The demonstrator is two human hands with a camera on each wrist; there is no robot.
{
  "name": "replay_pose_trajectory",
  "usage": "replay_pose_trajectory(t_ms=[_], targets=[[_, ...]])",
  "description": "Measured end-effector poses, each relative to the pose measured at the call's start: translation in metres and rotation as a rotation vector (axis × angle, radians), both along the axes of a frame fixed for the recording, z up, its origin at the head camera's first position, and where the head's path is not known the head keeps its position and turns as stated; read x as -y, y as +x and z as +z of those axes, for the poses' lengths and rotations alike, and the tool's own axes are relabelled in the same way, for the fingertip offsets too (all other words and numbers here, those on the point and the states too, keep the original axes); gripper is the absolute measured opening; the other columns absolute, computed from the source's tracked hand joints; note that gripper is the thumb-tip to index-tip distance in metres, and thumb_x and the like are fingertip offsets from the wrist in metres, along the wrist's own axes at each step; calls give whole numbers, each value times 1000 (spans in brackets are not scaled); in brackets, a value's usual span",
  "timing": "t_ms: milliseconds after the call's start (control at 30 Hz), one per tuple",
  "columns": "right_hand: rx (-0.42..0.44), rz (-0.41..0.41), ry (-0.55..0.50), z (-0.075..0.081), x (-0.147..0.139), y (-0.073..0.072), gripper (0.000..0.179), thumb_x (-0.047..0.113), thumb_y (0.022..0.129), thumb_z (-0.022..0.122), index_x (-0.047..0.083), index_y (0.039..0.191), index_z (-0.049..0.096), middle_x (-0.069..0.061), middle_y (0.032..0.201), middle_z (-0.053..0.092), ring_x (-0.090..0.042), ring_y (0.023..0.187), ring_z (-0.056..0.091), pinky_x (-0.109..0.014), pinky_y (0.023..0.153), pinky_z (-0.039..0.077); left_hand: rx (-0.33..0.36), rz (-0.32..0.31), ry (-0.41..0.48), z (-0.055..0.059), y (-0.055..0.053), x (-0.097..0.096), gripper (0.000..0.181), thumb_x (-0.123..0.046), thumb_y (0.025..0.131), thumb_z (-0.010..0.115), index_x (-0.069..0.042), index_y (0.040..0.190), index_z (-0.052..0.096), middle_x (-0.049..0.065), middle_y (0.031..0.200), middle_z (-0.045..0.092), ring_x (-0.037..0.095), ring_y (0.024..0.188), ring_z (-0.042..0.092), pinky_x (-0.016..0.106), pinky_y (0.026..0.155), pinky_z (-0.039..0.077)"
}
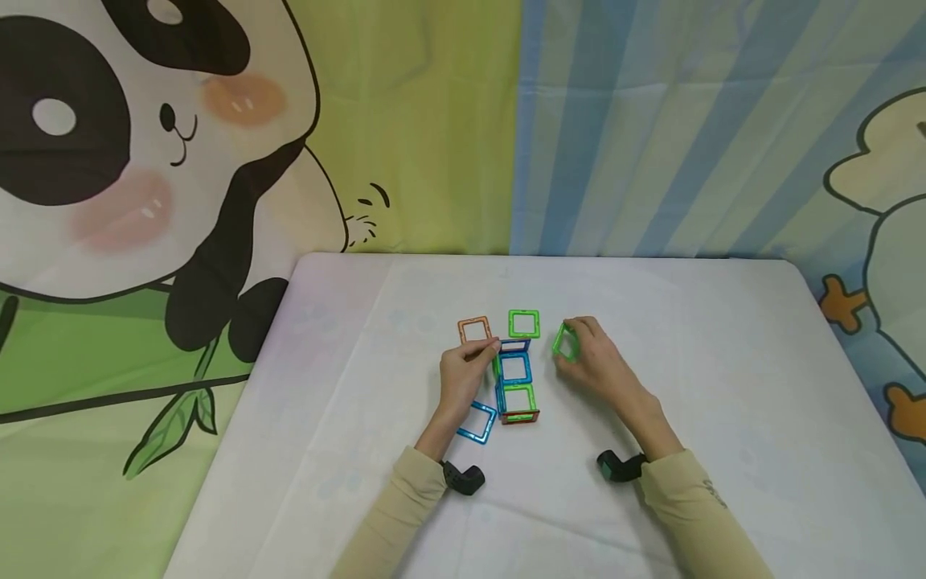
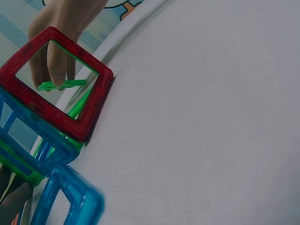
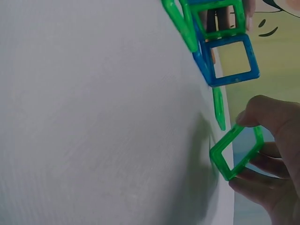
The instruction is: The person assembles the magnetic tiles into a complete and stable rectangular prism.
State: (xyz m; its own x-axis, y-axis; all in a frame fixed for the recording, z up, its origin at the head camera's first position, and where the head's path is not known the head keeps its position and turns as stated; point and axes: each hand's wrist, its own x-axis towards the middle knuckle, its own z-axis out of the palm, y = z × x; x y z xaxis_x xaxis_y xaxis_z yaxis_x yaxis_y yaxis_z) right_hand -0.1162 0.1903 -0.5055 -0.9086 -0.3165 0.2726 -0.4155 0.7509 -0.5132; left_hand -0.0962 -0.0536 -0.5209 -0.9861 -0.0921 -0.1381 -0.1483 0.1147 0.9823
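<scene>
On the white table stands a small structure of square magnetic tiles, with a blue tile point(image 1: 516, 368) and a green tile lying flat, a red tile point(image 2: 101, 101) upright at the near end, and a blue tile point(image 3: 234, 60) upright at the far end. My left hand point(image 1: 460, 378) is at its left side, fingertips pinching the upright green tile point(image 3: 219, 35) near the far corner. To the right of the structure, my right hand point(image 1: 596, 362) pinches a loose green magnetic tile point(image 3: 236, 152) by its edges, tilted and apart from the structure.
An orange tile point(image 1: 474, 328) and another green tile point(image 1: 524, 323) lie beyond the structure. A blue tile point(image 1: 477, 422) lies at its near left, below the left hand. Behind the table's far edge hangs a cartoon-printed curtain point(image 1: 427, 129).
</scene>
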Motion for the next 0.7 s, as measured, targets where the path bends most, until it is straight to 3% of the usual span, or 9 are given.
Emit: replay_pose_trajectory(t_ms=[300, 400, 600, 700], targets=[[160, 102, -138, 6, 6, 4, 59, 4, 79, 81, -7, 131, 55, -22, 128, 59, -37, 119, 60, -49, 101, 55, -9, -1, -5, -2, -1, 1, 26, -35, 96, 73, -18, 115, 79, -1, 116, 76, 18, 112, 66, 38, 100, 52], [230, 100, -174, 6, 6, 4, 59, 4, 80, 80, -4, 132, 53, -21, 130, 59, -38, 123, 60, -49, 104, 53, -11, -3, -3, -3, -1, 1, 25, -35, 96, 74, -18, 115, 79, -1, 116, 76, 18, 112, 66, 38, 100, 52], [425, 117, -341, 2, 9, 3, 58, -2, 82, 75, -3, 133, 48, -24, 138, 53, -43, 132, 57, -44, 106, 51, -20, -7, 1, -3, -1, 1, 25, -33, 96, 74, -18, 115, 79, -1, 115, 76, 18, 112, 67, 40, 102, 52], [469, 128, -381, -1, 12, 3, 60, -3, 81, 75, -1, 134, 47, -23, 141, 51, -44, 135, 54, -42, 107, 51, -24, -9, 3, -3, -1, 2, 25, -33, 97, 73, -18, 115, 78, -1, 116, 76, 18, 112, 67, 40, 102, 53]])
